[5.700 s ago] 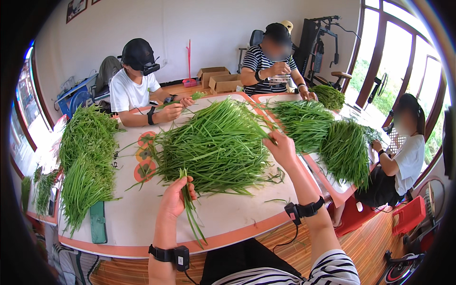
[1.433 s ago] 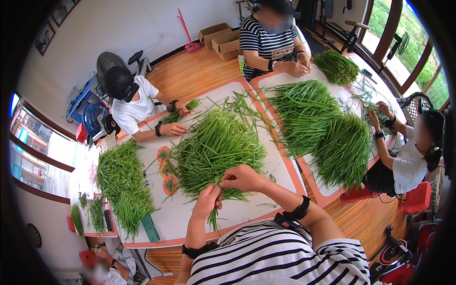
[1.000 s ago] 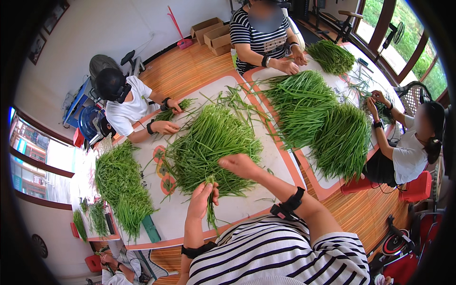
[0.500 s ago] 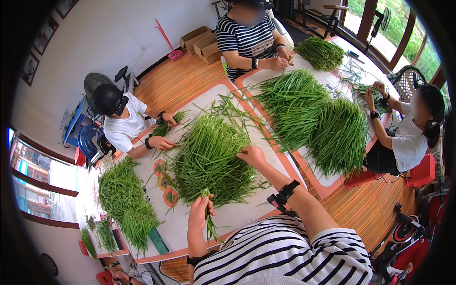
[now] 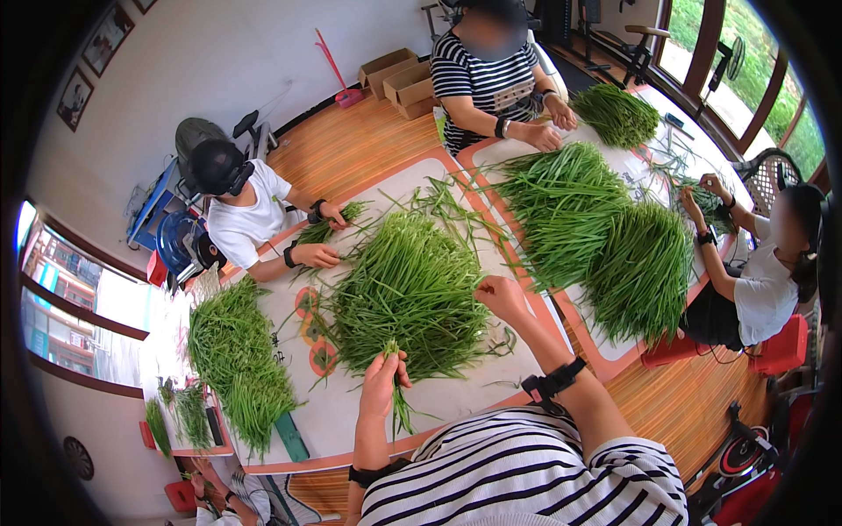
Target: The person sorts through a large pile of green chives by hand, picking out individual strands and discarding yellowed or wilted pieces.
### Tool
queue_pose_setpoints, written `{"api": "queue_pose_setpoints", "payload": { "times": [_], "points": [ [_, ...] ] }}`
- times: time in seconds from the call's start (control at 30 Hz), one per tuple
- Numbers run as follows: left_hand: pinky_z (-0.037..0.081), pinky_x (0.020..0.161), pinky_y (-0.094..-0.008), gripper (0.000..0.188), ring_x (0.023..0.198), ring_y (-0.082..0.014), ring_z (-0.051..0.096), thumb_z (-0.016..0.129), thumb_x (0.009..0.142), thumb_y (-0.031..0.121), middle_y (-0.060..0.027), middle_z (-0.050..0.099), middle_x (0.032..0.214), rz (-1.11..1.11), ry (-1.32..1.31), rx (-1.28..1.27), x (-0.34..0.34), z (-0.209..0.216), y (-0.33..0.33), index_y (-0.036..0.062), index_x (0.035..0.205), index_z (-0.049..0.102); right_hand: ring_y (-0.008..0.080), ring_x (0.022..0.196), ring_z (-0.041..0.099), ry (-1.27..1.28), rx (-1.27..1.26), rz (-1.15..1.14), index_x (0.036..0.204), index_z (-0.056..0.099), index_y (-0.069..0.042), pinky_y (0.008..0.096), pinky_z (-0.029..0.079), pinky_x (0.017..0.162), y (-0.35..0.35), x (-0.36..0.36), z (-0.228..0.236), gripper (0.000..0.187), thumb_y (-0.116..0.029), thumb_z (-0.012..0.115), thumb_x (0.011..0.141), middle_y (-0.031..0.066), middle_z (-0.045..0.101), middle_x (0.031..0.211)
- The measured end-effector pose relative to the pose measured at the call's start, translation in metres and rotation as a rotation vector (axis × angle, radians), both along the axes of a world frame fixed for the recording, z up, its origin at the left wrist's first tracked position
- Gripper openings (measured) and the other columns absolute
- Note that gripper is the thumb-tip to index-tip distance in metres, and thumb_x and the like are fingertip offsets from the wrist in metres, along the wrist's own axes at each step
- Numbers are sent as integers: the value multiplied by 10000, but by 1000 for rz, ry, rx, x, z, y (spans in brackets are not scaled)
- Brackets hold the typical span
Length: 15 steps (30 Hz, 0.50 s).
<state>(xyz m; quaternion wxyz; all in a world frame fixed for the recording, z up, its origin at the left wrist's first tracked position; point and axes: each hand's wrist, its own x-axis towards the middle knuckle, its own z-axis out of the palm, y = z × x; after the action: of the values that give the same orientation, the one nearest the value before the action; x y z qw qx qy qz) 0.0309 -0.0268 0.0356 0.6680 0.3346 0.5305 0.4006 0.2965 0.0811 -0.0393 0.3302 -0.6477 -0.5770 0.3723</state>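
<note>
My left hand (image 5: 379,386) is closed round a small bunch of garlic chives (image 5: 400,412), held upright over the table's near edge with the leaf ends hanging below the fist. At the right side of a large heap of garlic chives (image 5: 408,294), my right hand (image 5: 502,296) is pinched. Whatever lies between its fingertips, if anything, is too small to make out. The heap sits on a white table (image 5: 456,403) with an orange border, and loose leaves lie around it.
Across to the left, a co-worker (image 5: 254,210) holds chives. Two more co-workers sit at the adjoining table on the right, by large chive piles (image 5: 636,272). Another long heap (image 5: 237,359) lies at left, beside a green block (image 5: 291,437). Cardboard boxes (image 5: 409,88) stand on the floor behind.
The whole view has shifted a little to the left. My right hand has drawn slightly away from the heap's edge, while my left hand keeps its bunch.
</note>
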Motion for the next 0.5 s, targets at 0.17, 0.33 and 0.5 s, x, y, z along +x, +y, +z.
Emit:
{"api": "queue_pose_setpoints", "payload": {
  "times": [0.17, 0.33, 0.5],
  "points": [
    [441, 629, -271, 228, 676, -117, 511, 419, 933, 206, -41, 558, 802, 25, 227, 270, 13, 4, 5, 8, 963, 526, 308, 664, 567, -132, 335, 410, 692, 585, -42, 397, 461, 615, -31, -34, 74, 124, -165, 596, 694, 124, 579, 669],
    [391, 722, -212, 204, 765, -84, 477, 409, 935, 170, -29, 554, 857, -200, 563, 209, 20, 21, 10, 10, 936, 536, 305, 661, 560, 118, 417, 659, 740, 585, -44, 400, 460, 618, -63, -69, 101, 124, -165, 596, 714, 122, 565, 688],
    [470, 567, -301, 213, 605, -120, 488, 423, 929, 198, -26, 492, 718, -85, -12, -7, 18, 22, -5, 10, 992, 501, 261, 663, 583, 74, 212, 728, 805, 611, -46, 343, 466, 614, -52, -69, 100, 160, -192, 622, 742, 116, 606, 725]
  ]
}}
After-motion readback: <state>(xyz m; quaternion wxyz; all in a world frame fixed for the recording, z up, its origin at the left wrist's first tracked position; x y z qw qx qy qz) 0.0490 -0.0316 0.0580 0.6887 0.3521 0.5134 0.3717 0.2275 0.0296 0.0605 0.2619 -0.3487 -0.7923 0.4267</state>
